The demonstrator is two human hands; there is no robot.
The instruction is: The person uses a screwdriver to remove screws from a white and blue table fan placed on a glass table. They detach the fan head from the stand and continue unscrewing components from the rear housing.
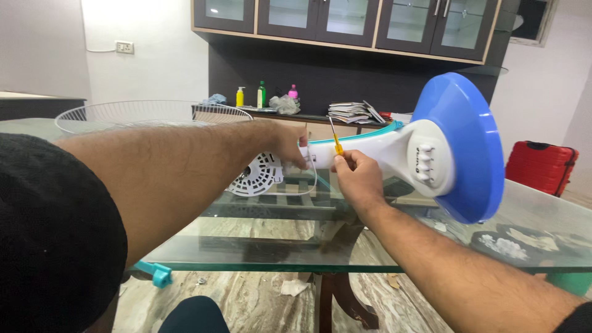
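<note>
**Screwdriver at the fan's neck**

Left hand (290, 147) grips the white fan stand (376, 151) near the motor housing (259, 176); right hand (356, 179) pinches one yellow screwdriver (336, 140) against it. One wire guard (148, 114) already lies detached beyond the left arm; one blue base (468, 148) remains attached, right of the hands.

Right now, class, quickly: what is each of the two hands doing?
Left hand: closed, gripping the white fan neck near the motor housing.
Right hand: closed, holding a yellow-handled screwdriver against the fan neck.
</note>
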